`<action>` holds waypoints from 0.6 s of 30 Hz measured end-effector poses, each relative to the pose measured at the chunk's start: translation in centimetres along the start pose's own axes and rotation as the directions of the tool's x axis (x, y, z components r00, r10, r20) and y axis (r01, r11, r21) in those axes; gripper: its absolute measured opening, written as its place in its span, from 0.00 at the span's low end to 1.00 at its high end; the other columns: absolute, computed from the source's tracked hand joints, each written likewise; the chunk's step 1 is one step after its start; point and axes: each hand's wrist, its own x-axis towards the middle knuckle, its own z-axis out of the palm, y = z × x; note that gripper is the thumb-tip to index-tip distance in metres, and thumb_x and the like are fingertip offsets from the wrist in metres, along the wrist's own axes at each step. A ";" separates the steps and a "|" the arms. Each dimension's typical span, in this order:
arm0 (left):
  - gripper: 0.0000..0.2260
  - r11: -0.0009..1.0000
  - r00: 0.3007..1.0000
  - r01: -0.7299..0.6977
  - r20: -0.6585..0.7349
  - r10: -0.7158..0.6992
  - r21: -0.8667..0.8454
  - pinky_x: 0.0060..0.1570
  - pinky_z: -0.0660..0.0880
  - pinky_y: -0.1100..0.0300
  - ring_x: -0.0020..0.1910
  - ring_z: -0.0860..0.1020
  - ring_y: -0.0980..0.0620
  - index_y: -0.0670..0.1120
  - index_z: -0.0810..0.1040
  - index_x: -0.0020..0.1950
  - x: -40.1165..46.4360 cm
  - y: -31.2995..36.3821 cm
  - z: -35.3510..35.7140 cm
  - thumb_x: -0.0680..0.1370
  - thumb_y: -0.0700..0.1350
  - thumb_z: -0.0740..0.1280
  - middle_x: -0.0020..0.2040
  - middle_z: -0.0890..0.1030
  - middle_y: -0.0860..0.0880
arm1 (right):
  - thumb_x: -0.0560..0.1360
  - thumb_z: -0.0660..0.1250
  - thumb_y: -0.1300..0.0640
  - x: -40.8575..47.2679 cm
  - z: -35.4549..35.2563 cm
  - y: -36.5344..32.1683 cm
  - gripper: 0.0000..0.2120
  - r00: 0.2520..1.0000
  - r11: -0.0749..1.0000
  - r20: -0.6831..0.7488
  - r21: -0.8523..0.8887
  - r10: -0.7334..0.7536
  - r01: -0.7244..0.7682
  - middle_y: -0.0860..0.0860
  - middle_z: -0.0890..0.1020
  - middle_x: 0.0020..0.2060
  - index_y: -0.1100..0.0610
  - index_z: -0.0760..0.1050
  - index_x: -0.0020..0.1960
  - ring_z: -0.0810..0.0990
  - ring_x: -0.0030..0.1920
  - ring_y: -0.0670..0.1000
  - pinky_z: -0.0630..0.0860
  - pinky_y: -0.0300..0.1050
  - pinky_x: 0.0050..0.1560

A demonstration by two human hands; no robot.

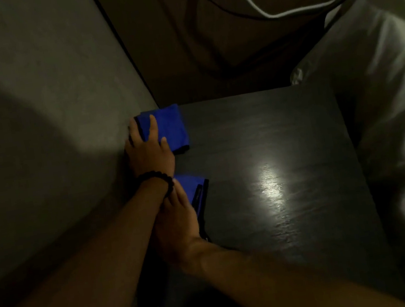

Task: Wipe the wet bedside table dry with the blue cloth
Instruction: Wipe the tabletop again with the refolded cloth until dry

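Observation:
The dark wooden bedside table (286,146) fills the middle of the view, with a shiny glare patch near its centre. The blue cloth (172,129) lies stretched along the table's left edge, next to the wall. My left hand (149,150), with a dark bead bracelet on its wrist, presses flat on the far end of the cloth at the back left corner. My right hand (177,224) lies flat on the near end of the cloth, its fingertips tucked under my left wrist. The middle of the cloth is hidden by my left hand.
A grey wall (32,99) runs directly along the table's left side. A bed with white sheets (384,101) borders the right side. Behind the table, a brown panel carries a white cable (248,3) and dark cables.

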 end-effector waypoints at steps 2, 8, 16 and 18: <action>0.26 0.994 0.998 0.060 0.036 -0.057 -0.090 0.68 0.63 0.46 0.73 0.57 0.41 0.55 0.51 0.78 -0.8 0.1 0.2 0.82 0.50 0.57 0.78 0.48 0.45 | 0.84 0.47 0.39 0.2 0.4 0.0 0.34 1.000 0.998 0.025 -0.068 -0.017 0.019 0.55 0.48 0.83 0.56 0.40 0.82 0.38 0.81 0.62 0.20 0.62 0.67; 0.32 0.902 0.971 0.237 0.109 -0.212 -0.360 0.67 0.64 0.45 0.72 0.63 0.42 0.45 0.49 0.78 -2.1 -1.6 1.2 0.80 0.56 0.59 0.76 0.59 0.42 | 0.82 0.55 0.42 -1.1 1.0 2.5 0.32 0.974 0.980 -0.108 -0.030 -0.201 0.199 0.56 0.58 0.81 0.55 0.56 0.82 0.47 0.81 0.62 0.40 0.60 0.80; 0.31 0.790 0.927 0.375 0.210 -0.311 -0.484 0.65 0.63 0.48 0.69 0.66 0.41 0.49 0.56 0.77 -2.1 -2.5 2.4 0.79 0.61 0.58 0.73 0.65 0.43 | 0.84 0.56 0.44 -2.5 1.9 5.6 0.30 0.925 0.948 -0.292 0.131 -0.243 0.291 0.58 0.63 0.79 0.61 0.62 0.79 0.52 0.82 0.57 0.46 0.53 0.81; 0.31 0.788 0.922 0.388 0.201 -0.331 -0.478 0.65 0.63 0.47 0.69 0.66 0.41 0.50 0.56 0.77 -2.1 -2.6 2.6 0.78 0.63 0.58 0.73 0.65 0.44 | 0.83 0.56 0.44 -2.7 2.1 6.4 0.31 0.924 0.946 -0.294 0.135 -0.245 0.294 0.58 0.62 0.80 0.62 0.60 0.79 0.51 0.82 0.56 0.47 0.53 0.81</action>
